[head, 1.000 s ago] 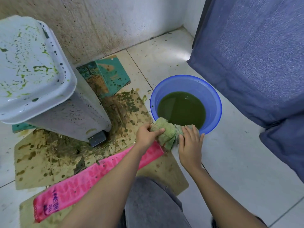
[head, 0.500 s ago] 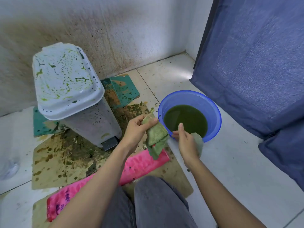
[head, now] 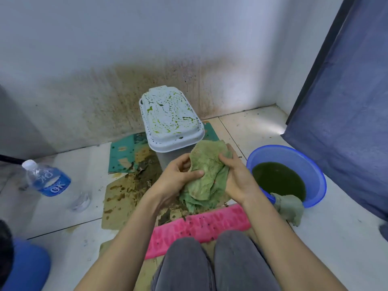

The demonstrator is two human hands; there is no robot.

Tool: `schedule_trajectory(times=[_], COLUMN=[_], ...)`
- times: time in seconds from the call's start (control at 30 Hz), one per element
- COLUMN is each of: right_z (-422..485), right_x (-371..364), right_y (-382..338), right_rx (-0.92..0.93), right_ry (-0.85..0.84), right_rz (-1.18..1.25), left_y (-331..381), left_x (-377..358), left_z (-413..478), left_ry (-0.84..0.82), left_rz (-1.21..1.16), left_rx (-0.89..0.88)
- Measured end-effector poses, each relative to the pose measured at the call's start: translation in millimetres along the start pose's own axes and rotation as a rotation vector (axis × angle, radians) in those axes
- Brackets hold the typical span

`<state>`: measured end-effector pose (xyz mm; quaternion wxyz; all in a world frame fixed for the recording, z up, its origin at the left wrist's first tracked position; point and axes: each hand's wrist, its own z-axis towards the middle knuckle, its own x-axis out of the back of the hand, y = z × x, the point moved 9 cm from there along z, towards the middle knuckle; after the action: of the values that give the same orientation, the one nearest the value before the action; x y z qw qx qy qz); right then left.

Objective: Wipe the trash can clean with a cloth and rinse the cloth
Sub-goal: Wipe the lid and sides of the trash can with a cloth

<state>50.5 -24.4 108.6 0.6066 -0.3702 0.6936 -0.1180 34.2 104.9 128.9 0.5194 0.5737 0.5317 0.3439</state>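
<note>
Head view, floor level. At 9 o'clock of the frame a clear water bottle [head: 47, 179] with a blue label lies on the pale tiles. Just above centre, against the stained wall, stands the trash can [head: 170, 120]: a white lid flecked and streaked with green over a grey body, set on brown-spattered cardboard [head: 123, 198]. Directly at 6 o'clock of the can, and partly in front of its body, the cloth [head: 206, 173] is held up off the floor; it is pale green, nappy, crumpled and folded on itself, with its lower end hanging loose. The left hand [head: 178, 179] grips the cloth's left side, fingers curled and thumb laid across its front. The right hand [head: 237, 177] grips the right side, thumb on the front face and fingers wrapped behind. At 6 o'clock of the hands a pink strip [head: 201, 227] lies across the cardboard. At 3 o'clock of the hands sits a blue basin [head: 289, 153] of dark green liquid [head: 279, 179], with a second greyish-green rag [head: 290, 208] draped over its near rim. A blue curtain [head: 346, 101] hangs at the far right.
</note>
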Motion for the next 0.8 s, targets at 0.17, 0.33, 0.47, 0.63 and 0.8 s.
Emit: schedule_trajectory(times=[0.17,0.33,0.47,0.63,0.8], right_z=[-1.7,-7.6,-13.7,-19.7,-22.6], right_x=[-36.8,-61.6,-70.2,-79.4,-93.3], right_y=[7.2,-13.9,-37.9,-77.4,-79.3], right_rx=[-0.017,0.06,0.183,0.505,0.562], right_ry=[-0.139,-0.167,-0.082,0.09,0.09], right_rz=[-0.108,-0.446,-0.735,-1.028,-1.12], left_y=[31.4,58.5,72.7,86.2,104.2], left_x=[19.7,36.9,40.5,35.2,40.3], left_z=[-15.7,-19.2,-26.2,-40.4,-44.2], left_ry=[-0.033,0.267,0.367,0.387,0.485], left_rz=[0.132,0.008,-0.095,0.152,0.471], left_rx=[-0.036,-0.206,-0.259,-0.24,-0.312])
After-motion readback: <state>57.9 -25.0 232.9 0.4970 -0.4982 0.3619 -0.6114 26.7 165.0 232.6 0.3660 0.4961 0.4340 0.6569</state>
